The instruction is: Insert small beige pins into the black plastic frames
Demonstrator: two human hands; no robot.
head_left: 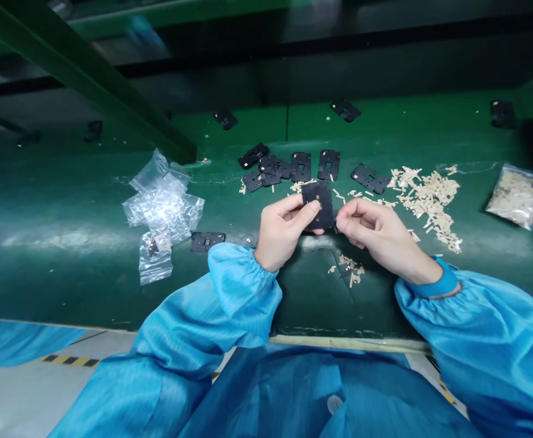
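Left hand and right hand grip a black plate narrowly between fingers and thumbs, over a green belt; tan strips lie right.

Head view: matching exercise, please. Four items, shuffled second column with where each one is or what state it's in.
Items:
1. black perforated plate
2. clear plastic bags
3. loose beige strips
4. filled clear bag

Places and states:
A. heaped right of the hands
B. pinched between the left hand and right hand
C. lying at the far right, full of beige bits
D. crumpled in a pile left of the hands

Pairs: 1-B, 2-D, 3-A, 4-C
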